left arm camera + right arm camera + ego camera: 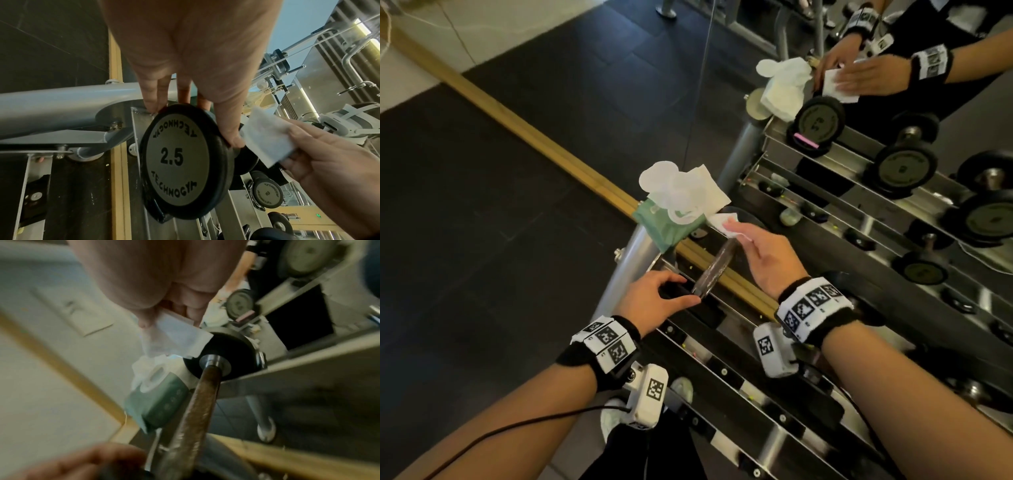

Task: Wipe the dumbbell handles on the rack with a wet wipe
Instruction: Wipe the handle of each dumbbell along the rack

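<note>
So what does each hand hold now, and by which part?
Left hand grips the black 2.5 dumbbell by its near end plate's rim. Right hand pinches the folded white wet wipe at one end.

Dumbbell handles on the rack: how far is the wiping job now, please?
Done: a wet wipe is out of the green pack and pinched in the right hand. In hand: the left hand grips the 2.5 dumbbell by its end plate; the wipe is above its handle, not clearly touching it. Left: this handle and the other dumbbells; whether any is wiped already cannot be told.
</note>
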Motion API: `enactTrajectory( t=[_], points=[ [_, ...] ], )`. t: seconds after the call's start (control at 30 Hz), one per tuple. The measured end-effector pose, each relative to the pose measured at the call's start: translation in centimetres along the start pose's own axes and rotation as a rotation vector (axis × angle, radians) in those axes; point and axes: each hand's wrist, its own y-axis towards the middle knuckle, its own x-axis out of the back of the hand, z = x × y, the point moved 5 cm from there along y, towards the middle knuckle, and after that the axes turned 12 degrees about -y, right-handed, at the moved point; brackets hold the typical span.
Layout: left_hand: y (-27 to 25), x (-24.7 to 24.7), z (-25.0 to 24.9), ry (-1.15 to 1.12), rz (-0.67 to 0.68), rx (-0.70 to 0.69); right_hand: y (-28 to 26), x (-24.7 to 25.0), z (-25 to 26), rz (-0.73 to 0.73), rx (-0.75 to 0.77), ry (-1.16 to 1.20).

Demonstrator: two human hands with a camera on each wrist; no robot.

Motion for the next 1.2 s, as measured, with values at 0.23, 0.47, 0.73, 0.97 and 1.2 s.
enactTrajectory(
  t=[0.23,0.47,0.73,0.97,1.2],
  points=[
    [-0.2,-0.4,0.5,-0.029,-0.048,-0.039,1.4,-5.2,-0.2,0.412,0.411,-0.675],
    [-0.1,-0.7,0.9,-0.052,-0.067,-0.051,1.3,-7.7,0.5,0.530,0.477,-0.893],
    [-0.2,-0.7,0.7,-0.051,-0.060,-0.047,2.9,-7.2,-0.3,0.649,0.485,-0.945],
    [-0.3,-0.8,1.0,-0.067,-0.075,-0.033,-0.3,-6.9,-1.1,0.484,0.652,-0.755],
    [-0.4,-0.8,1.3,-0.155,-0.094,0.062,2.5,-5.1,-2.3,0.453,0.460,-0.849]
  ],
)
